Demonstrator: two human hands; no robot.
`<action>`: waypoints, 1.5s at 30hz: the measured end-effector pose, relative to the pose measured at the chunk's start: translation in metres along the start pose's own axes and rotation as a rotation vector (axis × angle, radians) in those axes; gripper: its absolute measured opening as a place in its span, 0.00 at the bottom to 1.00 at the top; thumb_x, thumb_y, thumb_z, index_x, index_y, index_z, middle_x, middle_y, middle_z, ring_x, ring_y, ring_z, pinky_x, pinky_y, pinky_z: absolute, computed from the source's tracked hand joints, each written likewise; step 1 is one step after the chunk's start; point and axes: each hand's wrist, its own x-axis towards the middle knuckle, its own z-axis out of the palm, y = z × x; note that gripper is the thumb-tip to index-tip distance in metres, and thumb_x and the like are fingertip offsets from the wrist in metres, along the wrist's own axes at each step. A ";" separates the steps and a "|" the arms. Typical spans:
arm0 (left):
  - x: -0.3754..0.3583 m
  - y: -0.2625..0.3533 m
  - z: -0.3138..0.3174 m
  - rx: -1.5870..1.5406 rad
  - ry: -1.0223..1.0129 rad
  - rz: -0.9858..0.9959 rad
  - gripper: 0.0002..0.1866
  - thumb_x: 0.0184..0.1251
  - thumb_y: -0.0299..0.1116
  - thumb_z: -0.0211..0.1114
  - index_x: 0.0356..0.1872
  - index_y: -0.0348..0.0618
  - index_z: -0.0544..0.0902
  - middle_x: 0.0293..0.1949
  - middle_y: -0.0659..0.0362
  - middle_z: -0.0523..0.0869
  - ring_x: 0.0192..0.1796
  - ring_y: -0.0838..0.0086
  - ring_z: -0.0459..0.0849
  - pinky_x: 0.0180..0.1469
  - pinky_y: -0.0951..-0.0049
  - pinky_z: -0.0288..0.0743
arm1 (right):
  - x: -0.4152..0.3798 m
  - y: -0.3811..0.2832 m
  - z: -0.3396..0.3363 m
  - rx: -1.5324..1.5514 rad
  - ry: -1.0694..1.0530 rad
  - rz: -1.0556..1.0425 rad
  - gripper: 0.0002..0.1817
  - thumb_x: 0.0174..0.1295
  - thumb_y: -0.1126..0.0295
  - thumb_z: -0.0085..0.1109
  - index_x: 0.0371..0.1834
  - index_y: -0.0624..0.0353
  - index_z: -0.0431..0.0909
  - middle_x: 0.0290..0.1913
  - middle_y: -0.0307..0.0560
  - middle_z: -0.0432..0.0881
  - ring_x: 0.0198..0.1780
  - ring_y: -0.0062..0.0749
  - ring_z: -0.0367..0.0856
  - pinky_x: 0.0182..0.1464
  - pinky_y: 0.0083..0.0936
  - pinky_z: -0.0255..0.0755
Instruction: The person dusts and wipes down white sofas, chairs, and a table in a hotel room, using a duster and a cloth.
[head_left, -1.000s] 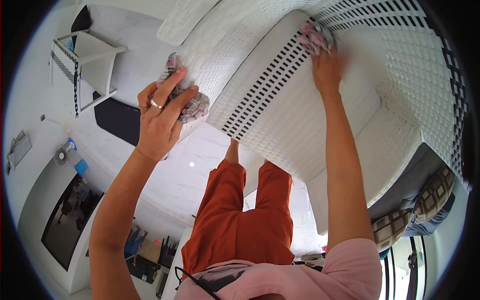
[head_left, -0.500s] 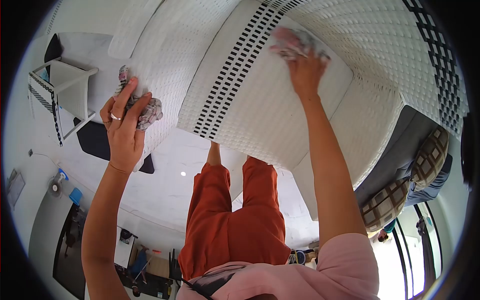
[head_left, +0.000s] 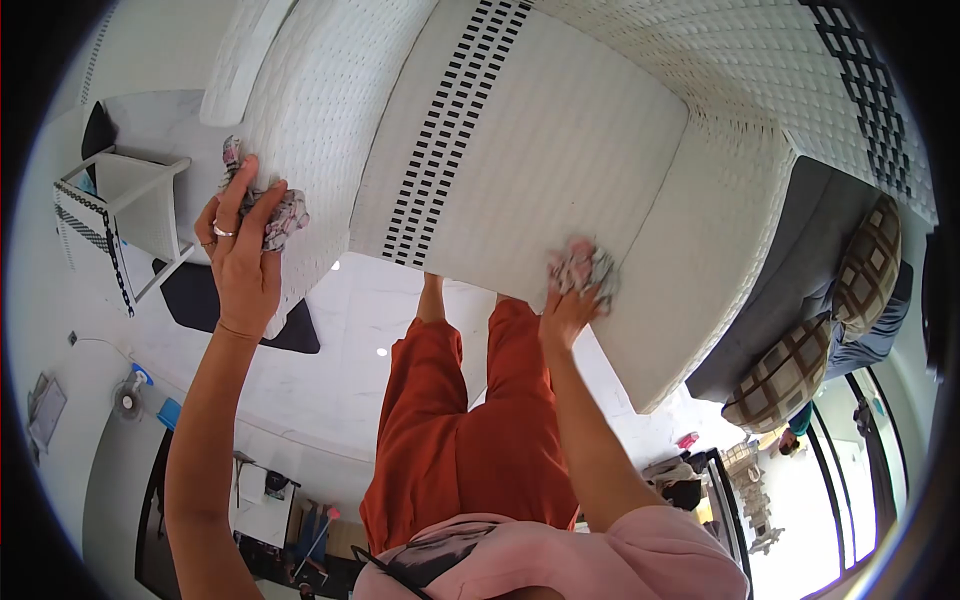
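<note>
A white woven wicker chair with black dashes fills the upper middle; its seat (head_left: 520, 160) lies in front of me. My right hand (head_left: 568, 318) grips a crumpled, patterned cloth (head_left: 582, 270) in pink, grey and white, pressed on the seat near its front right edge. On the left, my left hand (head_left: 243, 255) wears a ring and rests at the chair's left arm (head_left: 320, 130). Its fingers close on a second bunched cloth (head_left: 287, 220) of similar pattern, with one end sticking up past the fingertips.
The chair's back (head_left: 740, 60) rises at the upper right. Beyond the right arm (head_left: 700, 260) stands a grey sofa (head_left: 775, 270) with checked cushions (head_left: 780, 375). Another white chair (head_left: 140, 195), a black cushion (head_left: 190, 295) and a fan (head_left: 128, 400) are at left.
My right hand has drawn its cloth across the seat, from the back toward the front edge near me. The left hand stays almost in place with its cloth.
</note>
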 end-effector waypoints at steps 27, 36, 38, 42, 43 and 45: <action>0.000 0.000 0.004 -0.044 0.057 0.083 0.27 0.50 0.18 0.51 0.55 0.39 0.81 0.70 0.57 0.71 0.67 0.65 0.67 0.71 0.65 0.50 | 0.214 0.001 -0.041 -0.171 0.260 -0.327 0.18 0.67 0.57 0.52 0.45 0.61 0.81 0.64 0.66 0.71 0.61 0.64 0.69 0.66 0.66 0.52; -0.001 -0.001 0.001 -0.070 0.090 0.018 0.26 0.50 0.18 0.52 0.52 0.42 0.83 0.70 0.60 0.71 0.64 0.61 0.65 0.70 0.65 0.53 | 0.008 -0.005 -0.068 0.377 -0.049 -0.146 0.19 0.59 0.72 0.58 0.55 0.64 0.74 0.61 0.66 0.70 0.62 0.63 0.67 0.64 0.50 0.61; -0.002 0.001 0.000 -0.083 0.074 0.003 0.26 0.51 0.18 0.52 0.53 0.45 0.84 0.70 0.61 0.71 0.64 0.61 0.65 0.69 0.66 0.55 | 0.080 -0.012 -0.069 0.364 0.219 -0.165 0.21 0.63 0.68 0.56 0.58 0.64 0.72 0.60 0.66 0.71 0.62 0.63 0.67 0.61 0.51 0.64; -0.001 -0.001 -0.001 -0.078 0.059 -0.012 0.26 0.50 0.18 0.54 0.52 0.47 0.84 0.69 0.61 0.71 0.62 0.61 0.67 0.69 0.66 0.56 | 0.205 -0.101 -0.040 -0.041 0.155 0.056 0.23 0.67 0.58 0.54 0.59 0.61 0.73 0.62 0.65 0.71 0.62 0.68 0.67 0.58 0.64 0.62; -0.002 -0.001 -0.001 -0.070 0.052 -0.020 0.26 0.50 0.18 0.54 0.52 0.47 0.84 0.69 0.61 0.71 0.62 0.61 0.67 0.69 0.66 0.56 | 0.208 -0.129 -0.032 -0.027 0.121 -0.017 0.22 0.67 0.58 0.54 0.59 0.59 0.74 0.63 0.64 0.71 0.62 0.69 0.67 0.57 0.67 0.62; -0.002 -0.002 -0.002 -0.077 0.047 -0.015 0.25 0.50 0.18 0.56 0.52 0.48 0.84 0.69 0.61 0.72 0.61 0.60 0.68 0.68 0.65 0.57 | 0.161 -0.183 -0.031 -0.231 0.033 -0.576 0.19 0.64 0.63 0.55 0.57 0.53 0.78 0.66 0.57 0.71 0.64 0.65 0.67 0.58 0.67 0.62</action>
